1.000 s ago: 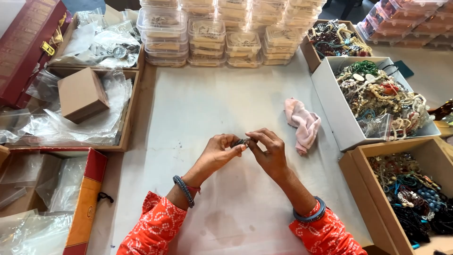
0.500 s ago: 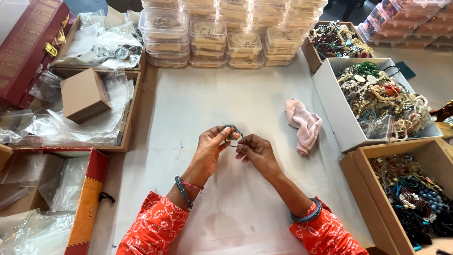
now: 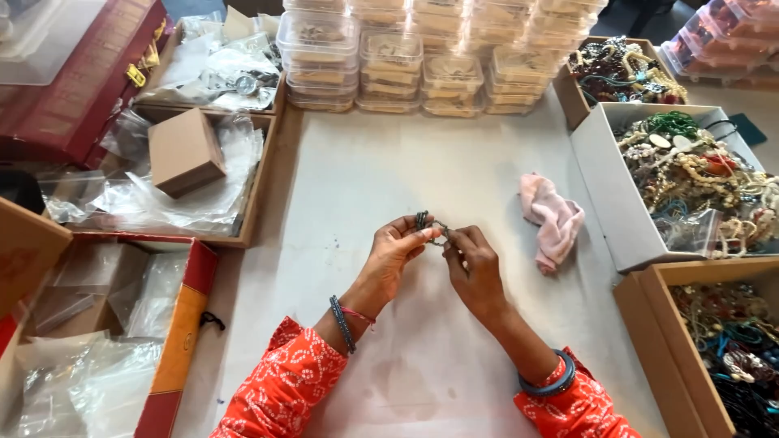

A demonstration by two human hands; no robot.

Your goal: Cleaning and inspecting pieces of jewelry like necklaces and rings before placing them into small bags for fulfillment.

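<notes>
Left hand (image 3: 395, 253), right hand (image 3: 473, 268) pinch beaded bracelet (image 3: 428, 225) together

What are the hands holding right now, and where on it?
A small dark beaded bracelet, pinched between both hands: left hand at its left side, right hand at its right.

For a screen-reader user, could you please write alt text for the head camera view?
Two hands, left hand and right hand, pinch a small dark beaded bracelet between them above a white table. A pink cloth lies to the right, beside a white box of jewellery.
</notes>
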